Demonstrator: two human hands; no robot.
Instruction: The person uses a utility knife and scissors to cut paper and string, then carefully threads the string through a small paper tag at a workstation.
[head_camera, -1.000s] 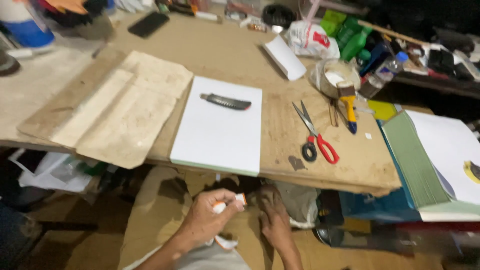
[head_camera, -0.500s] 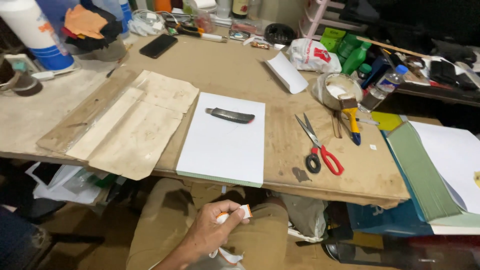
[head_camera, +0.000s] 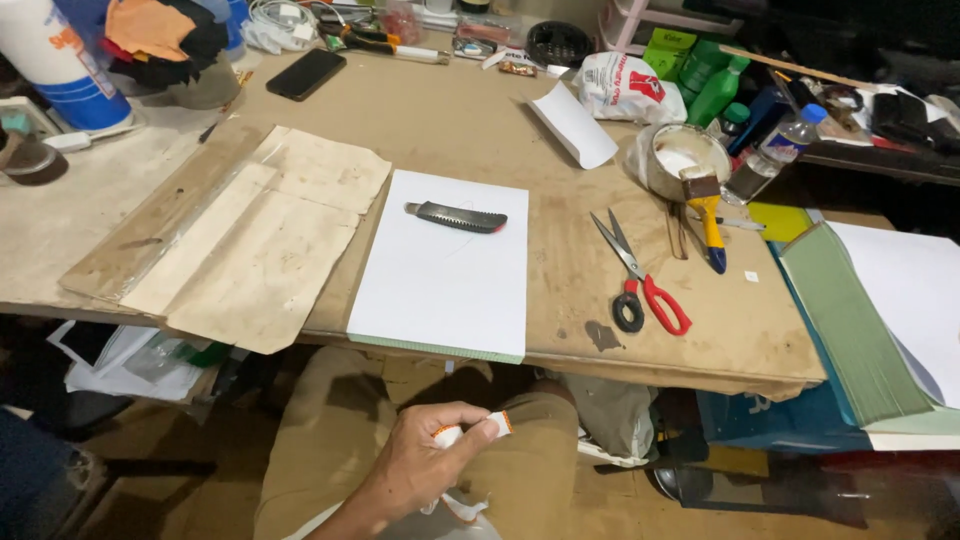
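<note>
My left hand (head_camera: 425, 460) is below the table's front edge, over my lap, closed around a small white piece with an orange-red tip (head_camera: 478, 430). My right hand is out of view. On the table above lies a white pad of paper (head_camera: 440, 290) with a grey utility knife (head_camera: 456, 216) resting near its top. Red-and-black-handled scissors (head_camera: 640, 280) lie open to the right of the pad.
Worn brown cardboard sheets (head_camera: 250, 250) lie left of the pad. A round tin with a yellow-handled brush (head_camera: 700, 190) stands right, near bottles and a plastic bag (head_camera: 625, 88). A thick stack of green-edged paper (head_camera: 870, 310) sits far right. A black phone (head_camera: 307, 73) lies at the back.
My right hand, down beside the left a second ago, has left the view. The camera has tilted up and shows more of the table. My left hand keeps its hold on the small piece.
</note>
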